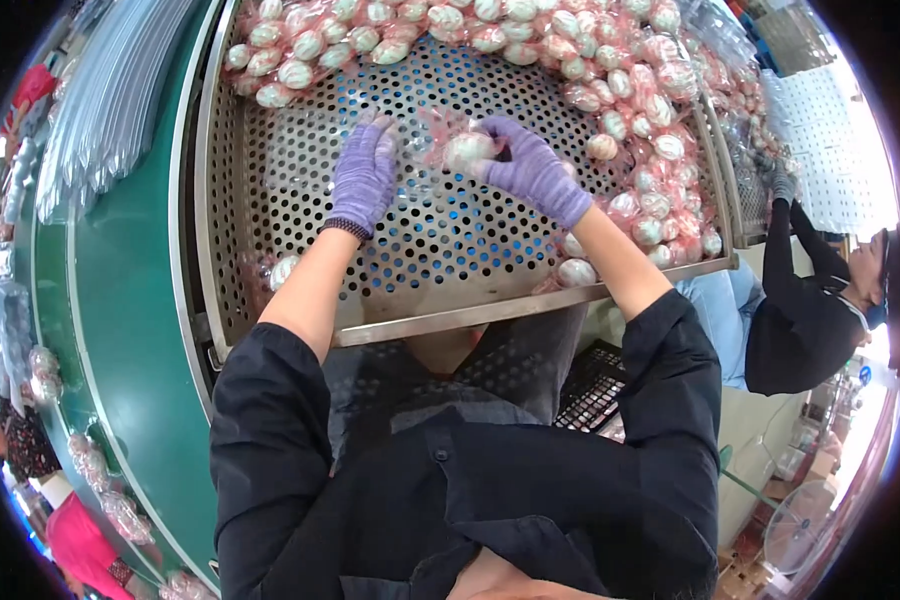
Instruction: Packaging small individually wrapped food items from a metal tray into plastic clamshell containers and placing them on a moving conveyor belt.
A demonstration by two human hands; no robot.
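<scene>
My right hand, in a purple knit glove, grips a striped whitish ball in a clear and red wrapper between thumb and fingers. It is over the middle of a perforated metal tray. My left hand, gloved alike, lies palm down with fingers stretched out. Clear plastic film shows around its fingers; whether they pinch it is hidden. A heap of similar wrapped balls lines the tray's far side and continues down its right side.
A green conveyor belt runs along the left, carrying a stack of long clear plastic sleeves and filled packs. Single wrapped balls lie by the tray's near rim. A co-worker sits at another tray on the right. A black crate stands below.
</scene>
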